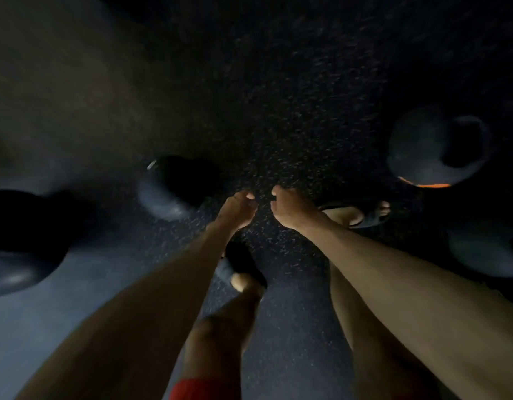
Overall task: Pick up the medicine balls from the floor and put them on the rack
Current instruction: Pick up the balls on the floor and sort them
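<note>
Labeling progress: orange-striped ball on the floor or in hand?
On the floor. The orange-striped ball lies on the floor, apart from the left hand and right hand, which hold nothing.

On the floor (293, 105), one medicine ball (165, 197) lies left of the left hand (237, 209), another ball (15, 264) farther left, and a third ball (428, 151) right of the right hand (288, 210).
</note>
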The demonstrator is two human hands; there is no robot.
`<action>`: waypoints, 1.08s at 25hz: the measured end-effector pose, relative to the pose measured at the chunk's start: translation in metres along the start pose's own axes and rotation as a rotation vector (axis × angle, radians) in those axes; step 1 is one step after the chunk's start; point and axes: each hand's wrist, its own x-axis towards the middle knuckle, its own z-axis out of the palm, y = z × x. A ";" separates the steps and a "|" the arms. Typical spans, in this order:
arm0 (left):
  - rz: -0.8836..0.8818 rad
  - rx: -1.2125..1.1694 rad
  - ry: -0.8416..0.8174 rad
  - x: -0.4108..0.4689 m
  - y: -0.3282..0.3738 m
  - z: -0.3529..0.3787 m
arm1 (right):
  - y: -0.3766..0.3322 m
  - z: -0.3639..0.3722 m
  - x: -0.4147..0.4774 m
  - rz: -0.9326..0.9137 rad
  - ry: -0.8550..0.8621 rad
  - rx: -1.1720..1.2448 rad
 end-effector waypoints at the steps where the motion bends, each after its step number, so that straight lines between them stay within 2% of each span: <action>1: -0.038 -0.069 0.022 -0.014 -0.033 -0.010 | -0.031 0.020 -0.003 -0.012 -0.019 -0.013; 7: -0.245 -0.316 0.105 -0.061 -0.213 -0.043 | -0.174 0.123 -0.018 -0.173 -0.146 -0.177; 11: -0.271 -0.488 0.194 -0.040 -0.269 -0.053 | -0.225 0.154 0.016 -0.292 -0.069 -0.329; 13: -0.301 -0.679 0.241 -0.014 -0.284 -0.052 | -0.236 0.168 0.050 -0.263 0.022 -0.336; 16: -0.358 -0.952 0.331 0.030 -0.299 -0.046 | -0.243 0.184 0.104 -0.246 0.087 -0.330; 21: -0.467 -1.324 0.580 0.090 -0.323 -0.027 | -0.217 0.203 0.156 -0.416 0.163 -0.482; 25: -0.456 -1.402 0.535 0.108 -0.305 -0.020 | -0.179 0.181 0.160 -0.429 0.184 -0.412; 27: -0.458 -1.351 0.581 0.115 -0.277 -0.023 | -0.157 0.164 0.165 -0.349 0.169 -0.320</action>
